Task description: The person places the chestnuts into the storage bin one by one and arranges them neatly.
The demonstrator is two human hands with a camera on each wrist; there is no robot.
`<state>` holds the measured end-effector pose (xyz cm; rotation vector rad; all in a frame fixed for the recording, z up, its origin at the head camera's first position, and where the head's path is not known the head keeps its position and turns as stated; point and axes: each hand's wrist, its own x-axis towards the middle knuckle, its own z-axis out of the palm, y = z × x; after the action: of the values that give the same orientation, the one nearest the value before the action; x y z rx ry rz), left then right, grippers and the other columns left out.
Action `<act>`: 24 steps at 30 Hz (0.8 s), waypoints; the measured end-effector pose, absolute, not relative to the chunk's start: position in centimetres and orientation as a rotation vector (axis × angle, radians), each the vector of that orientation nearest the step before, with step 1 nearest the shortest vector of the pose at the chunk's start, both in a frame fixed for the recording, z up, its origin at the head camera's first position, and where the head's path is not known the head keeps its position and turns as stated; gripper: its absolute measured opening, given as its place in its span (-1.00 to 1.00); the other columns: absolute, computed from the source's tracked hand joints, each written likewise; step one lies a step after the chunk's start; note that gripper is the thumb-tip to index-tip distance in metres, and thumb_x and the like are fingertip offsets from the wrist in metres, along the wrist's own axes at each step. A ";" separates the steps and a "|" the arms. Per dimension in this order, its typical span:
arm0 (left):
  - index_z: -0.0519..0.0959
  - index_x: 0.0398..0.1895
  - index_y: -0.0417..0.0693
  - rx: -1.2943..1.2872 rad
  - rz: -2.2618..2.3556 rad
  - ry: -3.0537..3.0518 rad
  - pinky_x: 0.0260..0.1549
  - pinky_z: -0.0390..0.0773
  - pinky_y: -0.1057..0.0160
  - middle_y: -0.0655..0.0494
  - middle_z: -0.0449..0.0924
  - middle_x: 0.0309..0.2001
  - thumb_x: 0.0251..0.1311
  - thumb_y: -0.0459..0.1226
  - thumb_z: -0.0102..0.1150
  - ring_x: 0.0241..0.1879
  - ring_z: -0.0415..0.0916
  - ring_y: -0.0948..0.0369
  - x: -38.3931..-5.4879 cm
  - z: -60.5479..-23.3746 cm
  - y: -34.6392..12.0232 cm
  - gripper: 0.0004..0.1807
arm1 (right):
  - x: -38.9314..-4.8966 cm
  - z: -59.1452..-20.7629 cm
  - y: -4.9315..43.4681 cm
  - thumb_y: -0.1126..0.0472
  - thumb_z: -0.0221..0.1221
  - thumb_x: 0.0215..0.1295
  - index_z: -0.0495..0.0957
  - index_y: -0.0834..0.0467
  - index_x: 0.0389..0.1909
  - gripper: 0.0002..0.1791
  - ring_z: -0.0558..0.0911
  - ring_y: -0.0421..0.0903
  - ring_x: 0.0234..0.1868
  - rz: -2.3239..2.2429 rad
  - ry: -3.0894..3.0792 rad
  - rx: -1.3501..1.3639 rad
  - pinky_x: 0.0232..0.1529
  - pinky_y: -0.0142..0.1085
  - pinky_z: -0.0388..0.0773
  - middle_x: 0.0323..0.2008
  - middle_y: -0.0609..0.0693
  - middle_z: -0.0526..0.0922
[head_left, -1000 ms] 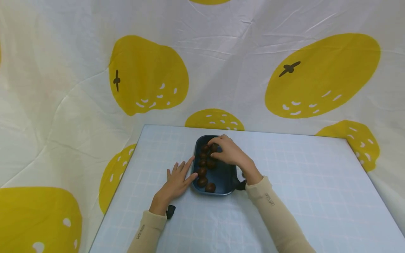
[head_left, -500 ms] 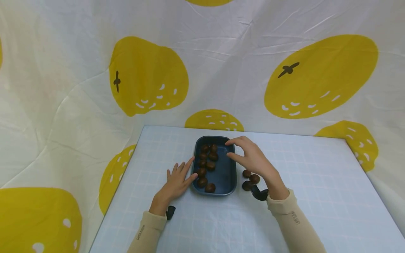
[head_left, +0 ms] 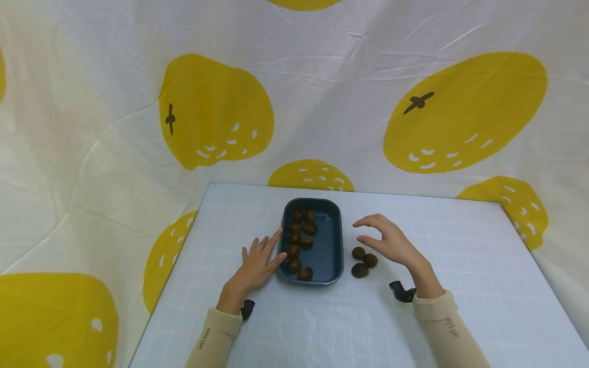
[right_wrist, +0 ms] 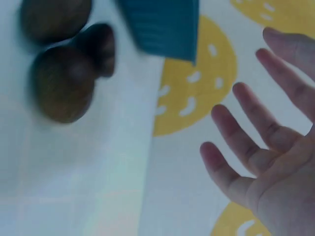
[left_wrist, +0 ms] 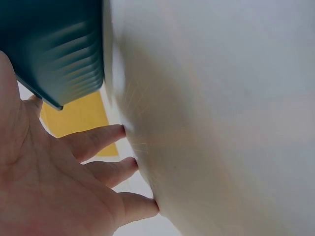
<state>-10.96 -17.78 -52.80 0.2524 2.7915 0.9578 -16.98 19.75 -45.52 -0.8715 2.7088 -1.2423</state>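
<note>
A dark blue rectangular tray (head_left: 327, 255) holds several brown chestnuts (head_left: 293, 251), lined along its left side with some beside them. My left hand (head_left: 254, 265) lies with fingers spread at the tray's left side, index finger and thumb at the rim. In the left wrist view, other fingertips (left_wrist: 147, 206) of it press on the tabletop beside the tray's ribbed wall (left_wrist: 74, 59). My right hand (head_left: 391, 243) hovers right of the tray, fingers apart and bent, with nothing in them. Just below and left of it, 3 chestnuts (head_left: 370, 260) sit close together on the table.
The table (head_left: 451, 266) has a pale blue gridded cover. Behind and at the left hangs a white cloth (head_left: 322, 112) printed with large yellow fruits. A black wrist mount (head_left: 402, 292) sticks out from the right wrist.
My right hand has drawn back from over the tray to the right, leaving a chestnut there and uncovering the 3 chestnuts on the table. The left hand has stayed in place.
</note>
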 end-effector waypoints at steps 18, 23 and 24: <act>-0.22 0.59 0.60 0.253 0.943 2.780 0.27 -0.40 -0.47 -0.19 0.00 0.54 0.44 0.31 -0.24 0.51 -0.28 -0.29 -11.1 -53.0 -17.9 -0.25 | -20.3 -51.4 23.7 0.18 0.37 0.27 0.60 0.15 0.19 -0.54 0.39 0.20 0.23 -1.179 2.336 -0.761 0.22 0.29 0.27 0.20 0.09 0.52; -0.22 0.59 0.61 0.257 0.941 2.787 0.26 -0.39 -0.48 -0.18 0.00 0.54 0.43 0.31 -0.25 0.51 -0.28 -0.29 -11.2 -53.1 -17.9 -0.26 | -20.8 -51.7 23.4 0.19 0.41 0.22 0.66 0.12 0.11 -0.58 0.34 0.15 0.22 -1.125 2.324 -0.825 0.18 0.26 0.25 0.17 0.11 0.52; -0.22 0.59 0.61 0.256 0.941 2.788 0.26 -0.39 -0.48 -0.18 0.00 0.54 0.43 0.31 -0.25 0.51 -0.27 -0.29 -11.1 -53.1 -17.9 -0.26 | -20.9 -51.7 23.3 0.18 0.42 0.20 0.67 0.11 0.10 -0.58 0.33 0.15 0.22 -1.117 2.326 -0.830 0.17 0.24 0.25 0.15 0.11 0.51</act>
<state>-11.15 -17.93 -53.13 0.2565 2.7885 0.9412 -20.86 23.35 -51.71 -0.8298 2.3263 -1.1168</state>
